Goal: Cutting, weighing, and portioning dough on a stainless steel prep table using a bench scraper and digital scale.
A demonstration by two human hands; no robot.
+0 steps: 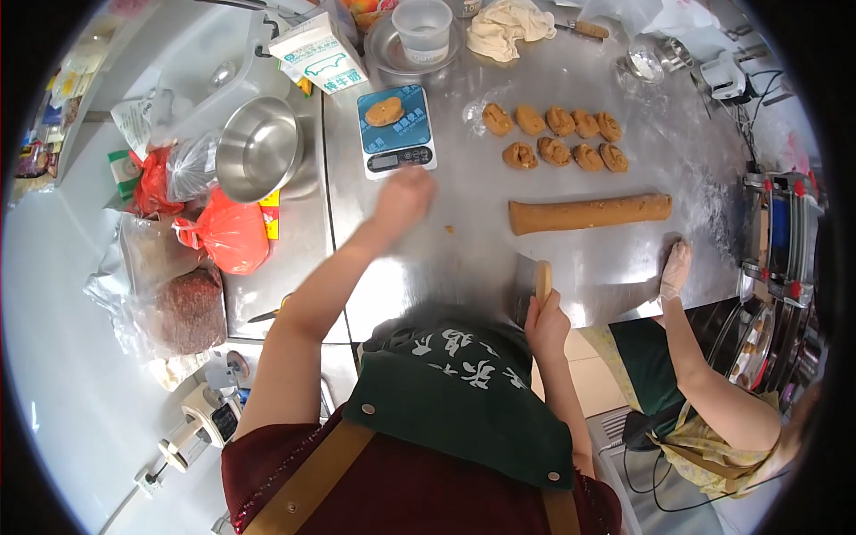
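My left hand (406, 201), smeared by motion, is over the steel table just in front of a digital kitchen scale (399, 159). A slice of brown dough (384, 111) lies on the scale's blue top. Closed around the wooden handle of a dough scraper (544, 278) is my right hand (547, 325), near the table's front edge. Beyond the scraper lies a long brown dough log (590, 214), with a cut face at its left end. Farther back, several dough pieces (558, 121) sit in two rows. A small dough scrap (449, 229) rests left of the log.
A co-worker's gloved hand (676, 267) rests at the table's right front. Left of the scale are a steel bowl (259, 149) and a red plastic bag (234, 234). Behind stand a carton (323, 55), a plastic tub (422, 36) and a cloth (508, 28). Flour dusts the right side.
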